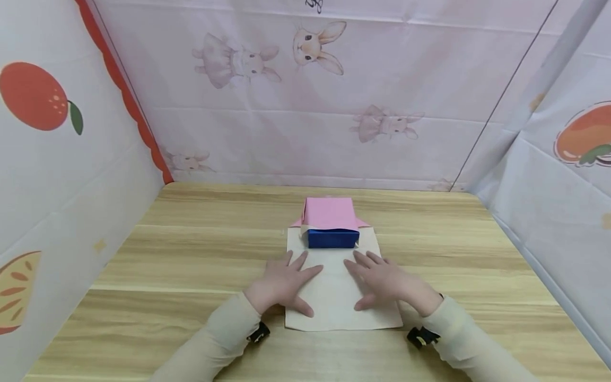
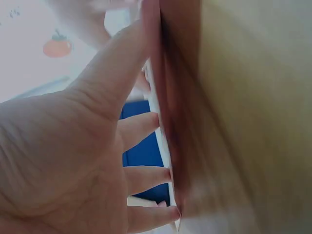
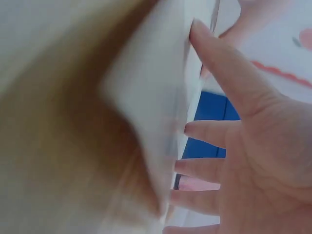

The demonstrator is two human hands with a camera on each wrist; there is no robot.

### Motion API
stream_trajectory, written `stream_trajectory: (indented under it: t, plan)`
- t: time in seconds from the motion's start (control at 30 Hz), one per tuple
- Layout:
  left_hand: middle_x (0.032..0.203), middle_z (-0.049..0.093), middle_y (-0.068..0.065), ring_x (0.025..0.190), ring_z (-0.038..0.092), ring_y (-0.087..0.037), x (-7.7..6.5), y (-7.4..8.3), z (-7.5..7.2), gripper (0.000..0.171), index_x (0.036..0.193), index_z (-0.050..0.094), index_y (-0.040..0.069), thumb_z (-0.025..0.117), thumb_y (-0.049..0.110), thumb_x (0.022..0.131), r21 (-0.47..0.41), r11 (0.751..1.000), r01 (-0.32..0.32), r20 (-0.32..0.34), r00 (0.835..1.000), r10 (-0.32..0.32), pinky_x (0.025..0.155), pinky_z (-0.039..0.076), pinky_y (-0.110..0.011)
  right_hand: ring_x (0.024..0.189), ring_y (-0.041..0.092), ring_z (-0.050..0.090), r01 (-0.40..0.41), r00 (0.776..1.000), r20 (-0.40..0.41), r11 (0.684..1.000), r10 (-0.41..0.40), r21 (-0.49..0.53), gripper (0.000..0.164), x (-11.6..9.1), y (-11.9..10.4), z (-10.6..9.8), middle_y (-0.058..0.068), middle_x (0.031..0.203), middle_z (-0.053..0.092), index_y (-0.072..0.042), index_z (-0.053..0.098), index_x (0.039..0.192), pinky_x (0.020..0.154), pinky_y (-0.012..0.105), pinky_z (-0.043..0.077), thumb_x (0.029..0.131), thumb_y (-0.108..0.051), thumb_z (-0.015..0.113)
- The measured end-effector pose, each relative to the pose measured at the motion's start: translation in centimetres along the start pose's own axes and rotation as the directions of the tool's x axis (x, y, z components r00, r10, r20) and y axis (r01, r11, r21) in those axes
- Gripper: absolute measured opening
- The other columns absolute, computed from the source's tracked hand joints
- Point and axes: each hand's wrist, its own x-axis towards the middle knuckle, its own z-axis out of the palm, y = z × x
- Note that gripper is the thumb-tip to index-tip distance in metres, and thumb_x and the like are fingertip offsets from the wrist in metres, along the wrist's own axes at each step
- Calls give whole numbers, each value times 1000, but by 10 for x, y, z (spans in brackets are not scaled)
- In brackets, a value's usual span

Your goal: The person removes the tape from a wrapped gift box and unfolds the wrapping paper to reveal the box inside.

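A sheet of paper [image 1: 334, 297], pale on its upper face and pink beneath, lies on the table. On its far part stands a dark blue box [image 1: 333, 239], its top covered by a folded pink part of the paper [image 1: 329, 212]. My left hand [image 1: 286, 282] rests spread on the sheet's left side, fingertips touching it. Opposite, my right hand [image 1: 382, 281] touches the right side with its fingers spread. In both wrist views the blue box [image 2: 144, 151] shows behind the fingers. The near right corner of the paper [image 3: 141, 83] curls up in the right wrist view.
The wooden table [image 1: 191, 254] extends to both sides of the paper. A rabbit-print cloth [image 1: 286, 132] hangs behind it, and fruit-print cloths [image 1: 57, 175] stand at the left and right edges. Dark straps [image 1: 259, 332] sit at the wrists.
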Motion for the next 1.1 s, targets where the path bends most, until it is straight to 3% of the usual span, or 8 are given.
stream_trajectory:
  t: [0.27,0.63,0.77,0.93,1.03,1.1]
  plan:
    - [165,11,-9,148,11,-48,5,-21,-9,103,153,25,39,73,69,67,-74,997,3,58,998,1,107,10,-80,145,52,17,-32,999,-19,999,32,43,101,-13,18,4,24,161,15,-13,23,156,112,72,18,79,-60,69]
    - [166,7,-6,151,5,-43,14,-35,-12,100,153,25,41,75,64,70,-112,994,-10,100,995,21,109,7,-78,144,51,23,-37,998,-47,999,37,10,96,-16,14,6,26,159,20,-11,27,154,112,70,21,81,-60,67]
    - [163,22,-9,149,19,-40,19,-41,-9,87,151,36,30,73,57,78,-130,991,-14,24,1000,17,110,16,-76,139,49,35,-35,996,-78,999,36,14,84,-13,18,3,27,154,33,-6,39,148,108,68,31,84,-50,70]
    - [146,50,-13,135,47,-35,30,-49,-15,63,141,51,13,67,44,89,-157,987,-39,-106,994,23,107,37,-64,121,42,57,-9,987,-157,997,21,71,63,2,26,-5,27,133,57,4,52,134,100,54,48,88,-34,70]
    - [141,55,-12,130,52,-35,36,-52,-23,58,140,52,12,64,42,92,-179,984,-7,-157,987,-22,106,39,-63,107,38,64,-2,977,-212,985,39,171,48,13,31,-12,26,117,65,10,57,126,92,49,53,91,-22,67]
    - [145,53,-11,133,49,-36,39,-54,-29,58,143,49,15,63,42,93,-199,979,41,-191,978,-79,107,33,-68,100,37,66,-22,967,-240,973,80,232,41,21,33,-18,25,108,68,11,60,120,87,47,55,91,-18,65]
